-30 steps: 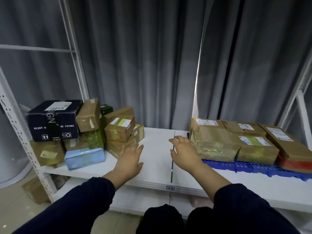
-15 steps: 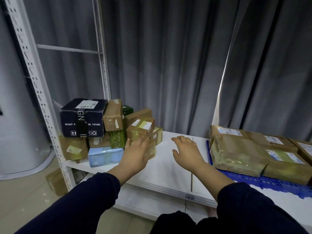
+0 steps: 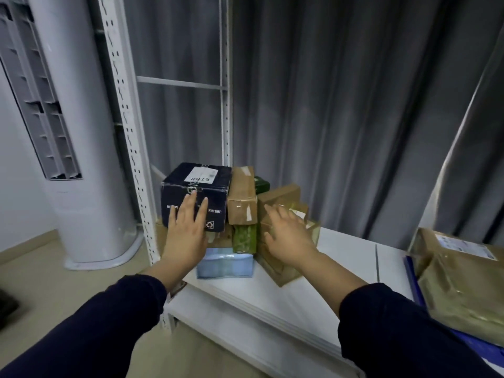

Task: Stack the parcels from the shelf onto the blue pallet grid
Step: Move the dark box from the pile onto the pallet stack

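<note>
Left hand (image 3: 187, 232) and right hand (image 3: 287, 237) are spread open, empty. The black box (image 3: 216, 198) looks rigid (likely light); best gripped by its side faces.

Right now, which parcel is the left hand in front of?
The dark navy box, highest and leftmost, white label on top; the left hand spreads before its lettered front. The others are brown, green or pale blue.
</note>
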